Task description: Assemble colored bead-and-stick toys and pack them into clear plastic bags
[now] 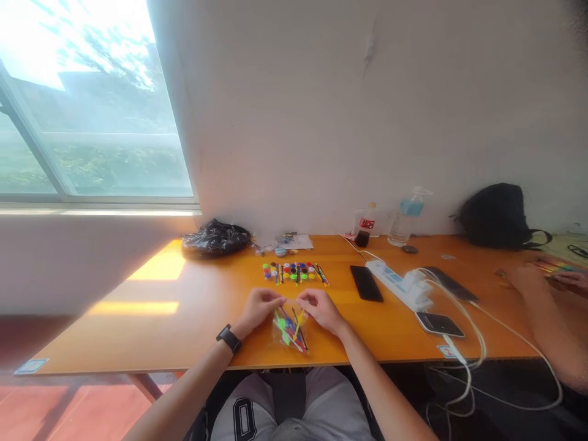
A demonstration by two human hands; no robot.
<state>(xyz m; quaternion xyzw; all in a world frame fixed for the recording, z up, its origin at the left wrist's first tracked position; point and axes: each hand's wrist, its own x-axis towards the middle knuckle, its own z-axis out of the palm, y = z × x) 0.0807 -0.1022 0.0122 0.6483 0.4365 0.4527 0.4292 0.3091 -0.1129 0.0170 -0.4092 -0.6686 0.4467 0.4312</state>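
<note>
A clear plastic bag with colourful small sticks and pieces in it, among them green, yellow, blue and red ones, rests near the table's front edge. My left hand pinches the bag's top left edge. On the other side, my right hand grips the top right edge between thumb and fingers. Just beyond my hands lies a group of colourful round pieces and thin sticks, set out in rows on the table. A black watch sits on my left wrist.
Behind the rows are a black plastic bag and a white paper. To the right lie a black phone, a white power strip with cables and a charging phone. Bottles and a black backpack stand behind. Another person's arm reaches in at right.
</note>
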